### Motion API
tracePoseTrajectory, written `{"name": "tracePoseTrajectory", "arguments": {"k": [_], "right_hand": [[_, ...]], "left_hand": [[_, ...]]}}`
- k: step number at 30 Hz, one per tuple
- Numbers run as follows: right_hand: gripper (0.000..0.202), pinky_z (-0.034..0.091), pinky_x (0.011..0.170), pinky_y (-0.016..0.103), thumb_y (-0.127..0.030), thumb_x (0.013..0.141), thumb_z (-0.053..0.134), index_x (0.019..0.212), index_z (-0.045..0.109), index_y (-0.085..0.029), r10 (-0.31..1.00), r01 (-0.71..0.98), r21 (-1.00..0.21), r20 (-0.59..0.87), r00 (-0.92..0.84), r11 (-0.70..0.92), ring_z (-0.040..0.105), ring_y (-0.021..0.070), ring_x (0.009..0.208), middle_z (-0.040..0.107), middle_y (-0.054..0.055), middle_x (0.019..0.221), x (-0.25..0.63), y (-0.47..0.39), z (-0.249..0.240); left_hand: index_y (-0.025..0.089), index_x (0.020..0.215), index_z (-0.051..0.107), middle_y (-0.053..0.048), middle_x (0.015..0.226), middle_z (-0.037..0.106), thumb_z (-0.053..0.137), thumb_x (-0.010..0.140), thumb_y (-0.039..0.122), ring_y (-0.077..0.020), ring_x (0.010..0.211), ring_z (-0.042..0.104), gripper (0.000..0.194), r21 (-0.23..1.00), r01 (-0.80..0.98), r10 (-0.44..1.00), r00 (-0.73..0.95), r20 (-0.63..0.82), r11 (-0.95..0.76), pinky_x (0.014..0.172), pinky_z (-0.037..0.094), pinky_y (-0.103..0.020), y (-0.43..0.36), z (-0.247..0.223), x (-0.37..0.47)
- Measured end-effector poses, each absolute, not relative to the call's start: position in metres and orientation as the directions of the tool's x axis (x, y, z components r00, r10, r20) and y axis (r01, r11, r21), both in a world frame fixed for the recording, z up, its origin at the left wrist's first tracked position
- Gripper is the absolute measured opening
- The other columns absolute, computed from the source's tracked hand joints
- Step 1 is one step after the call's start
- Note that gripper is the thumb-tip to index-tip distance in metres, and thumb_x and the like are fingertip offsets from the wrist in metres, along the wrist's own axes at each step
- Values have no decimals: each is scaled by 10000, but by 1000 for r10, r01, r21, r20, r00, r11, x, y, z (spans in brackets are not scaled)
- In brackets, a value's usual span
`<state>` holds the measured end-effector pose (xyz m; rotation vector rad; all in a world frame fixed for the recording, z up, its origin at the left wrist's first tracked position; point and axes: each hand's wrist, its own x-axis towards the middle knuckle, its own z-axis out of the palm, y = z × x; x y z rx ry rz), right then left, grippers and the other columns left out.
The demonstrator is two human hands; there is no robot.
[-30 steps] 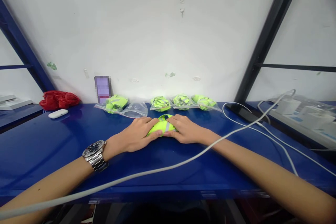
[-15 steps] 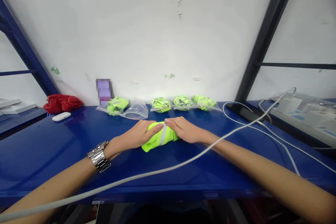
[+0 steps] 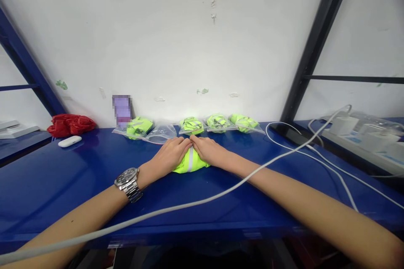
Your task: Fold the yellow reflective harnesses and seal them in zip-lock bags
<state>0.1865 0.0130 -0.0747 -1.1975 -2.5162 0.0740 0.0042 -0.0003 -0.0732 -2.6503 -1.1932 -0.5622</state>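
A rolled neon-yellow safety vest (image 3: 190,162) with a grey reflective strip lies on the blue table in front of me. My left hand (image 3: 170,154) covers its left and top part, fingers bent over the far side. From the right, my right hand (image 3: 208,150) grips it the same way, and the two hands nearly meet above the strip. The far side of the roll and most fingertips are hidden. Just behind my left hand lies a clear zip bag (image 3: 161,131) with no vest in it.
Several bagged neon vests (image 3: 192,125) line the wall. A phone (image 3: 122,110) leans there, left of a red bundle's right side. The red bundle (image 3: 71,125) and a white case (image 3: 70,141) sit left. A white cable (image 3: 217,195) crosses before my arms; another phone (image 3: 288,133) lies right.
Both hands have shifted up over the top of the vest and closer together. My thumbs no longer lie across its near face, and the roll looks more compact.
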Motion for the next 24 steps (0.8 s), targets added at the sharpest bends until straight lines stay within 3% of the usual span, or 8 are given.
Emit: {"name": "tracePoseTrajectory", "arguments": {"k": [4, 7, 9, 11, 15, 18, 21, 24], "right_hand": [[234, 347, 632, 274, -267, 989, 320, 997, 540, -187, 738, 717, -202, 312, -599, 667, 595, 197, 721, 643, 65, 827, 188, 21, -76], [278, 348, 682, 273, -274, 996, 307, 968, 565, -174, 744, 720, -224, 348, -570, 656, 585, 187, 793, 641, 83, 890, 188, 25, -80], [294, 343, 685, 267, -266, 996, 303, 944, 574, -163, 759, 730, -250, 371, -535, 636, 576, 177, 795, 638, 86, 883, 187, 26, -83], [316, 334, 656, 262, -263, 998, 296, 909, 579, -155, 769, 730, -279, 386, -509, 623, 565, 162, 734, 636, 70, 824, 187, 24, -84], [450, 349, 660, 268, -317, 1022, 213, 861, 600, -155, 749, 684, -323, 405, -525, 654, 566, 153, 707, 650, 56, 800, 193, 19, -83], [493, 399, 793, 313, -471, 999, 255, 1038, 615, -135, 662, 577, -325, 375, -649, 749, 596, 207, 889, 670, 106, 975, 204, 16, -81], [781, 396, 926, 416, -647, 837, 506, 1367, 411, -82, 586, 517, -279, 317, -745, 809, 520, 319, 1140, 556, 205, 1267, 214, 16, -81], [937, 420, 917, 445, -657, 749, 618, 1422, 329, -74, 538, 492, -216, 330, -776, 843, 514, 346, 1149, 535, 228, 1272, 218, 19, -85]], "left_hand": [[151, 929, 576, -85, 824, 614, 124, 1007, 429, -210, 760, 579, 536, 32, 756, 735, 624, 265, -653, 726, 435, -340, -13, -61, 9], [122, 1124, 526, -124, 954, 618, 295, 926, 623, -266, 857, 585, 586, 43, 760, 751, 630, 197, -648, 762, 440, -382, -25, -56, 13], [93, 1258, 436, -174, 1063, 593, 439, 823, 711, -317, 944, 574, 756, 9, 758, 744, 638, 198, -652, 792, 440, -413, -29, -57, 14], [88, 1298, 393, -190, 1081, 585, 475, 806, 707, -330, 968, 574, 795, -17, 750, 735, 651, 190, -661, 801, 441, -415, -28, -60, 13], [94, 1252, 419, -172, 1049, 599, 486, 849, 585, -328, 959, 598, 639, -51, 738, 724, 670, 165, -672, 793, 451, -410, -18, -62, 9], [117, 1182, 472, -137, 996, 623, 498, 836, 521, -306, 891, 625, 533, -22, 737, 728, 671, 142, -675, 745, 460, -382, -11, -58, 7], [134, 1213, 480, -110, 958, 644, 532, 797, 530, -292, 841, 633, 576, 58, 758, 758, 640, 129, -650, 691, 461, -359, -8, -53, 6], [156, 1244, 489, -100, 988, 657, 584, 747, 571, -300, 875, 630, 655, 146, 764, 777, 613, 140, -629, 701, 465, -362, -8, -50, 5]]}}
